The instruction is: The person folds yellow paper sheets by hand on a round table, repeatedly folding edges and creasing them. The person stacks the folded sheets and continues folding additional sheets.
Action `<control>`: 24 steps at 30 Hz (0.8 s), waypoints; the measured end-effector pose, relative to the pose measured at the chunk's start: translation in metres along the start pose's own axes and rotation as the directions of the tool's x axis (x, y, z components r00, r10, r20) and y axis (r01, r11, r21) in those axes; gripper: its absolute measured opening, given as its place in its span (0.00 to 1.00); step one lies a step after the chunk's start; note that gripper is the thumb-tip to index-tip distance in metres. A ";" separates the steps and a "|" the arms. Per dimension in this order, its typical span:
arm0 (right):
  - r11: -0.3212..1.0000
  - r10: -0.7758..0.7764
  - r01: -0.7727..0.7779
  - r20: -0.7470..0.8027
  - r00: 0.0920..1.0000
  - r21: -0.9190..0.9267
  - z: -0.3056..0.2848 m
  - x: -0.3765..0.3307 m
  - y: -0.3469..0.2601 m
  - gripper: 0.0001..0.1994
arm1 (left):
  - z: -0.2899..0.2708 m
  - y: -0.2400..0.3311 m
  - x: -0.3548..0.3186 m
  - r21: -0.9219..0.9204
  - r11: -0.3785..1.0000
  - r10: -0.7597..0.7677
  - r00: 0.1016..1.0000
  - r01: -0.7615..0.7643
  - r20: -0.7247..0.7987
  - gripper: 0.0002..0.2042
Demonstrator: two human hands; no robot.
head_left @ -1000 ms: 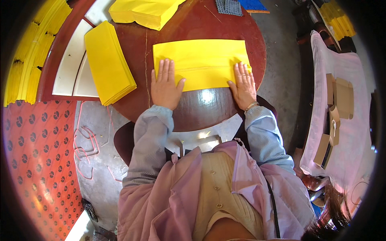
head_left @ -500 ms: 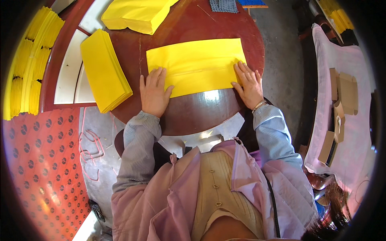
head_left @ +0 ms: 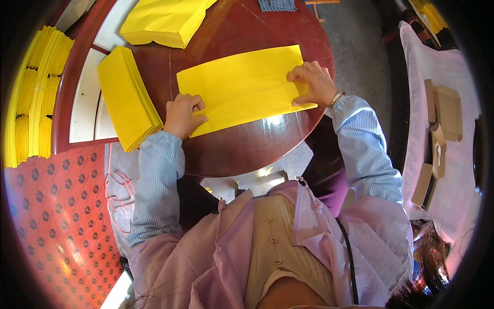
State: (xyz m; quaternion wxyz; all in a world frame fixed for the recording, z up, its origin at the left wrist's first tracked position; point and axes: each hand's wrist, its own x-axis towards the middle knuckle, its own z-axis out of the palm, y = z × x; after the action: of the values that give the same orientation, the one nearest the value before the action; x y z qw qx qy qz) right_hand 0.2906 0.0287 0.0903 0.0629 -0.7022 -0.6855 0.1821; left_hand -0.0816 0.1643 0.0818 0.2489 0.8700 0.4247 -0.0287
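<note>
A flat yellow sheet [head_left: 242, 87] lies slantwise on the dark red round table [head_left: 226, 154], a faint crease running along it; whether it is paper or thin cloth I cannot tell. At its left end my left hand [head_left: 182, 116] has its fingers curled in towards the thumb, gripping the edge. My right hand [head_left: 316, 84] holds the right end the same way, fingers bent over the top and thumb lower down near the front corner. The fingertips are partly hidden. To the left stands a neat stack of folded yellow sheets [head_left: 123, 95].
A larger yellow pile [head_left: 164, 20] sits at the table's far left, with a grey textured piece [head_left: 277, 5] at the far edge. More yellow bundles [head_left: 36, 98] are stacked at far left. Opened cardboard boxes [head_left: 447, 113] lie on a pink cloth [head_left: 419, 67] at right.
Both hands, flat on the sheet before, have drawn outward to its ends and curled their fingers. The whole view has shifted slightly.
</note>
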 end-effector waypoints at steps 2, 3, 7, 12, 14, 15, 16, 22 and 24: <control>0.999 -0.032 0.032 -0.025 0.999 -0.006 0.002 0.001 0.002 0.30 | 0.010 -0.003 -0.008 -0.028 0.995 0.093 0.988 -0.097 -0.123 0.10; 0.999 -0.048 0.048 -0.046 0.998 -0.006 0.003 0.001 0.004 0.30 | 0.015 -0.005 -0.012 -0.034 0.987 0.149 0.970 -0.158 -0.193 0.09; 0.998 -0.058 0.059 -0.062 0.996 0.014 0.006 -0.003 0.013 0.25 | 0.032 -0.010 -0.026 -0.033 0.958 0.255 0.895 -0.286 -0.367 0.09; 0.979 0.012 0.002 -0.067 0.998 0.206 0.010 -0.015 0.029 0.15 | 0.038 -0.012 -0.032 -0.131 0.947 0.221 0.888 -0.295 -0.404 0.10; 0.938 0.100 -0.077 -0.052 0.994 0.337 0.015 -0.020 0.032 0.13 | 0.039 -0.012 -0.033 -0.261 0.940 0.105 0.917 -0.218 -0.386 0.11; 0.903 0.166 -0.131 -0.050 0.985 0.409 0.018 -0.024 0.032 0.13 | 0.040 -0.013 -0.033 -0.333 0.929 0.031 0.929 -0.163 -0.370 0.13; 0.856 0.235 -0.190 -0.033 0.972 0.481 0.022 -0.027 0.031 0.13 | 0.040 -0.014 -0.031 -0.401 0.910 -0.043 0.936 -0.108 -0.350 0.15; 0.898 0.292 -0.177 -0.243 0.925 0.403 0.040 -0.034 0.018 0.15 | 0.038 -0.023 -0.019 -0.456 0.889 -0.211 0.914 0.032 -0.347 0.33; 0.924 0.287 -0.187 -0.284 0.915 0.334 0.043 -0.032 0.015 0.15 | 0.041 -0.023 -0.018 -0.429 0.903 -0.200 0.900 0.016 -0.388 0.31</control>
State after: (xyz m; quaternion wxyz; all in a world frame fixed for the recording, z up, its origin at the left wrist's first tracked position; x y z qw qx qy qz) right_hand 0.2903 -0.0106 0.0509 0.2587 -0.7835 -0.5385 0.1710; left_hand -0.1034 0.1444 0.0411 0.3277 0.7567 0.5135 0.2373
